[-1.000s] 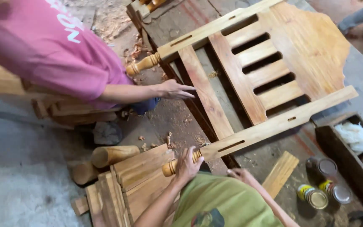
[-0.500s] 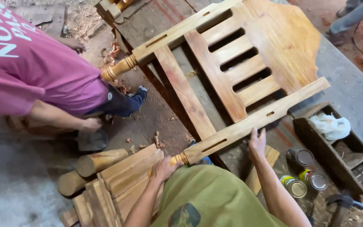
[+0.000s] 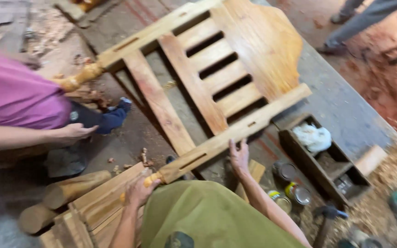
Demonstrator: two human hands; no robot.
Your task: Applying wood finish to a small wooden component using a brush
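On the workshop floor lies a wooden bed headboard frame (image 3: 217, 78), flat and slanting from lower left to upper right, its near post running from a turned knob at lower left up to the square end at right; the left hand (image 3: 139, 192) is closed around that turned end of the post, while the right hand (image 3: 239, 156) rests with fingers spread against the post's near edge, holding nothing else; just left of the left hand a stack of planks and round logs (image 3: 76, 202) crowds the frame's corner, leaving little room there; to the right a dark wooden toolbox (image 3: 320, 160) with a white rag in it sits close to the post's far end, and tins (image 3: 290, 190) stand just below it, with a hammer (image 3: 325, 218) beside them; bare floor shows between the frame's rails and beyond its top edge; a co-worker's hand (image 3: 74, 133) in a pink sleeve hangs near the far post. Compared with half a second ago, the right hand has slid a little along the post, and the co-worker's hand has lifted off the floor.
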